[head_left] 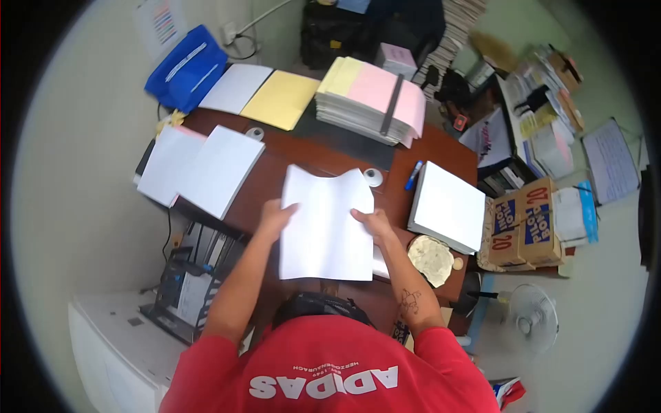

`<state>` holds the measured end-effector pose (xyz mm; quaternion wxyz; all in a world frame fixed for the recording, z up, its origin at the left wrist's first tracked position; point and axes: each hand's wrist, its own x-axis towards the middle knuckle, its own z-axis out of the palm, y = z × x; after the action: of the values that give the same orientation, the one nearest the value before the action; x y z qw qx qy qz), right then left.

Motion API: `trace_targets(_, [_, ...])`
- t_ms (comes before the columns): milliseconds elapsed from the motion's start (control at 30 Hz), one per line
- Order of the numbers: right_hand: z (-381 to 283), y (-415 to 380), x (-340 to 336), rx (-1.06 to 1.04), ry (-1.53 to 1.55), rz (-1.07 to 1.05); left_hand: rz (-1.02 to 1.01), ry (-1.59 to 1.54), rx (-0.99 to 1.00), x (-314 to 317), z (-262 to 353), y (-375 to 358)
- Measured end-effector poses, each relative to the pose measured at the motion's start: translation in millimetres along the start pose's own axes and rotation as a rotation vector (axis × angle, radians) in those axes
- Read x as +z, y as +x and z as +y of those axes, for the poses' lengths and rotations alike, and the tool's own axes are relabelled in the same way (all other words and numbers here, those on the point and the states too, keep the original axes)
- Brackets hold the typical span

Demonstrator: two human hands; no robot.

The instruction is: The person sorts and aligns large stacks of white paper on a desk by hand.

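Observation:
White paper (pixel 326 230), blank on the side that shows, is held up over the brown desk (pixel 275 168). My left hand (pixel 277 219) grips its left edge, with the thumb on top. At the right edge my right hand (pixel 372 224) holds it the same way. The upper edge of the paper bends in a wave. Whether it is one sheet or a few, I cannot tell. Beyond it lie a tall pile of yellow and pink papers (pixel 372 93) and a yellow sheet (pixel 281 100). To the right is a thick white stack (pixel 449 206).
White stacks (pixel 219 168) lie at the desk's left. A blue marker (pixel 414 175) and a round pale object (pixel 431 260) are near the right stack. Cardboard boxes (pixel 527 224) stand farther right, above a fan (pixel 527 318). A blue bag (pixel 186 69) is at the back left.

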<state>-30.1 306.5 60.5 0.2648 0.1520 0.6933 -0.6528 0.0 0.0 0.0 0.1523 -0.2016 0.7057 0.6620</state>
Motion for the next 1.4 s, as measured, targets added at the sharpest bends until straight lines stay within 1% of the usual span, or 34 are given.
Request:
trace_targets(33, [20.0, 0.4, 2.1, 0.092, -0.038, 0.099, -0.020, 0.011, 0.004, -0.3, 3.8, 4.8])
trace_targets(67, [43.8, 6.9, 4.4, 0.182, -0.078, 0.194, -0.071, 0.119, -0.043, -10.6, -8.2, -3.8])
trace_targets(100, [52.5, 46.8, -32.0, 0.057, -0.228, 0.195, -0.100, 0.222, -0.010, 15.7, 13.9, 14.4])
trace_targets(167, [37.4, 10.1, -18.1, -0.054, -0.790, 0.264, 0.092, 0.684, -0.026, 25.8, -14.6, 12.5])
trace_targets(200, [26.6, 4.7, -9.6, -0.049, -0.780, 0.269, 0.046, 0.760, -0.068, 38.6, 31.2, -17.8])
trace_targets(267, [1.7, 1.7, 1.7, 0.005, -0.881, 0.224, 0.020, 0.798, -0.012, 69.1, 73.4, -33.6])
trace_targets(300, [-9.4, -7.8, 9.0, 0.007, -0.881, 0.224, 0.002, 0.826, 0.040, 82.0, 86.3, -39.9])
trace_targets(333, [-21.9, -16.7, 16.0, -0.059, -0.650, 0.114, -0.005, 0.833, 0.113, 93.1, 96.7, -45.6])
trace_targets(367, [-32.3, -20.4, 18.6, -0.128, -0.418, 0.007, 0.000, 0.831, 0.119, 86.3, 98.0, -38.4])
trace_targets(400, [-33.6, -22.7, 13.1, -0.119, -0.273, 0.043, -0.068, 0.677, 0.082, 69.0, 94.3, -27.7])
trace_targets(433, [-24.1, -15.7, -6.1, 0.001, -0.049, -0.014, -0.137, 0.523, 0.045, 50.2, 89.9, -17.9])
trace_targets(467, [-18.3, -17.6, -22.4, 0.022, 0.249, -0.089, -0.190, 0.138, -0.004, 29.8, 80.2, -15.7])
trace_targets(500, [-10.9, -21.7, -34.1, 0.048, 0.547, -0.164, -0.233, -0.110, -0.100, 14.1, 75.1, -20.2])
trace_targets(533, [-5.9, -22.9, -39.4, 0.090, 0.674, -0.203, -0.201, -0.160, -0.139, 11.6, 63.5, -21.6])
trace_targets(567, [-3.1, -19.6, -39.7, 0.087, 0.678, -0.203, -0.168, -0.210, -0.176, 11.6, 53.7, -21.2])
trace_targets(600, [0.8, -16.1, -39.9, 0.076, 0.431, -0.170, -0.168, -0.208, -0.176, 12.4, 32.3, -11.2])
trace_targets(633, [7.7, -10.8, -39.9, 0.065, 0.182, -0.136, -0.103, 0.020, -0.135, 14.5, 5.1, 4.4])
trace_targets(667, [31.4, 13.9, -41.4, 0.050, -0.378, -0.063, -0.035, 0.248, -0.091, 14.8, -7.9, 14.0])
trace_targets(700, [31.5, 17.0, -32.5, 0.013, -0.540, -0.006, -0.028, 0.246, -0.089, 16.9, -5.4, 16.1])
trace_targets(767, [34.0, 14.0, -29.4, -0.096, -0.786, 0.204, -0.030, 0.257, -0.128, 20.7, -4.4, 18.2])
trace_targets(800, [35.2, 18.3, -29.7, -0.097, -0.794, 0.185, -0.089, 0.174, -0.185, 18.4, 4.7, 14.3])
trace_targets(833, [37.1, 24.3, -33.6, -0.075, -0.795, 0.169, -0.076, 0.171, -0.194, 15.3, -9.2, 17.6])
trace_targets(900, [27.0, 42.1, -42.3, -0.069, -0.795, 0.153, -0.005, 0.278, -0.159, 14.0, -22.2, 34.4])
trace_targets(933, [19.2, 48.0, -47.9, 0.087, -0.469, 0.054, -0.076, 0.267, -0.152, 13.4, -11.7, 25.0])
trace_targets(967, [12.8, 53.8, -51.0, 0.237, -0.142, -0.044, -0.070, 0.263, -0.149, 17.4, -9.8, 19.2])
trace_targets(1000, [7.4, 59.6, -47.2, 0.227, -0.053, 0.028, 0.017, 0.506, 0.020, 20.4, -11.4, 14.8])
trace_targets(1033, [4.3, 64.8, -41.4, 0.219, -0.053, 0.024, 0.106, 0.749, 0.189, 21.8, -11.3, 13.5])
trace_targets(1100, [11.0, 69.9, -28.1, -0.079, -0.305, 0.156, 0.123, 0.739, 0.168, 24.4, -16.4, 9.5])
trace_targets(1167, [-6.5, 24.7, -1.3, -0.551, -0.539, 0.307, 0.040, 0.258, -0.047, 24.2, -21.0, 9.4])
trace_targets(1200, [9.3, 21.7, 4.9, -0.878, -0.584, 0.329, 0.040, 0.258, -0.055, 24.0, -22.4, 8.2])
trace_targets(1233, [17.3, 10.2, 10.1, -0.956, -0.705, 0.272, 0.043, 0.200, -0.087, 23.4, -22.9, 8.0])
trace_targets(1300, [33.0, -5.6, 15.5, -1.021, -0.964, 0.102, 0.043, 0.143, -0.131, 21.8, -29.2, 11.8])
trace_targets(1333, [34.4, -8.4, 17.0, -1.013, -0.965, 0.094, 0.049, 0.153, -0.114, 21.6, -34.4, 16.0])
trace_targets(1400, [35.2, -15.1, 22.6, -0.863, -1.190, 0.088, 0.061, 0.162, -0.112, 22.2, -38.4, 19.4])
